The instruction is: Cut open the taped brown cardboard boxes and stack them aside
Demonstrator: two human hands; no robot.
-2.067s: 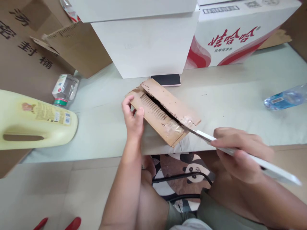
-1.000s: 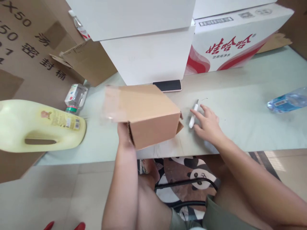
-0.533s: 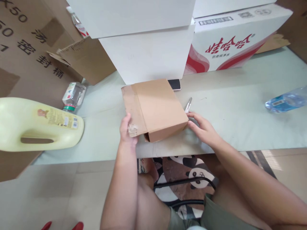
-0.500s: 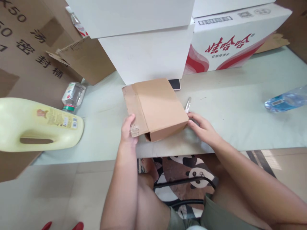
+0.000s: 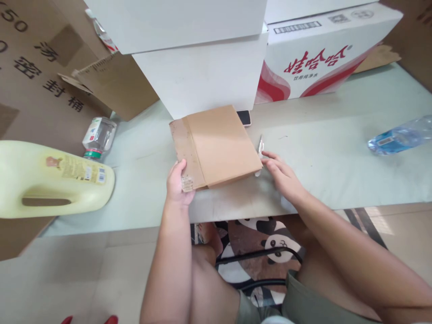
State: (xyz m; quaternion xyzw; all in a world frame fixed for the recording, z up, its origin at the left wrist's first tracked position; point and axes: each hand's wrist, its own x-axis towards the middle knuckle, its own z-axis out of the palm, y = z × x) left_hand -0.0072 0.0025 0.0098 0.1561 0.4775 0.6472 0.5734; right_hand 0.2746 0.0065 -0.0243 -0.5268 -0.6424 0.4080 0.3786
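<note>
A brown cardboard box, flattened, lies on the pale green tabletop. My left hand grips its taped left flap, thumb on top and fingers hidden underneath. At the box's lower right corner is my right hand, its fingers a little apart, fingertips close to the corner and beside a slim utility knife. Nothing shows between those fingers. The knife lies along the box's right edge, its lower end partly hidden by the corner.
White cartons stand behind the box, with a dark phone before them. A large yellow jug and a clear bottle lie at the left. A blue-labelled bottle lies at the right.
The box has gone from slightly raised, with its front side showing, to nearly flat. My right hand has come a little off its corner, and more of the knife shows.
</note>
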